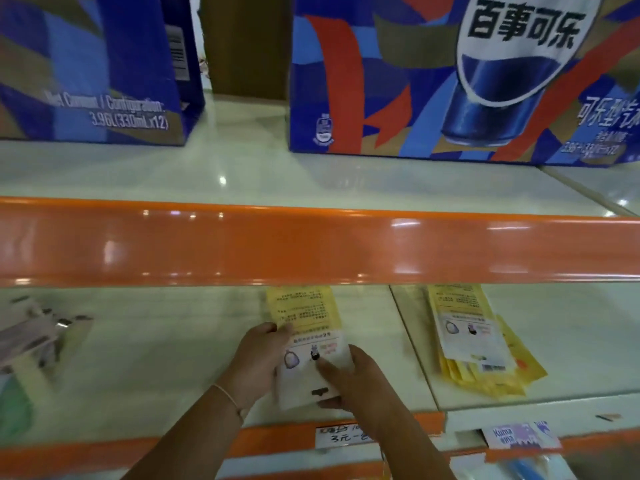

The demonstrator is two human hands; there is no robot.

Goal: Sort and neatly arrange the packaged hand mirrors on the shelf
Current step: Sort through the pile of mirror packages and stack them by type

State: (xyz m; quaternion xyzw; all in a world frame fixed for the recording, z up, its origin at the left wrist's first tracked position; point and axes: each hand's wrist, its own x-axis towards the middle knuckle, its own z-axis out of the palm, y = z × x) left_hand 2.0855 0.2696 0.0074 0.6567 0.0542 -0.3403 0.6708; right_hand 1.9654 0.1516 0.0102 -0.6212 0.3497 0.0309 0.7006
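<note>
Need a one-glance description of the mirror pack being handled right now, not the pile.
Find the long orange shelf edge below the blue cola cartons; look at the lower shelf beneath it. Near its middle, both hands hold one flat yellow-and-white packet, left hand on its left edge, right hand on its right. Unlike the fanned pile of packets on the panel to the right, it is single and gripped.

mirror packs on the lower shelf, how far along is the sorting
Partly done, it seems. A stack of yellow packs already lies on the right shelf section, though fanned out rather than squared. In hand: the left hand and right hand hold a second bundle on the lower shelf. Left: squaring both piles; the blurred items at far left may need sorting too.
</note>
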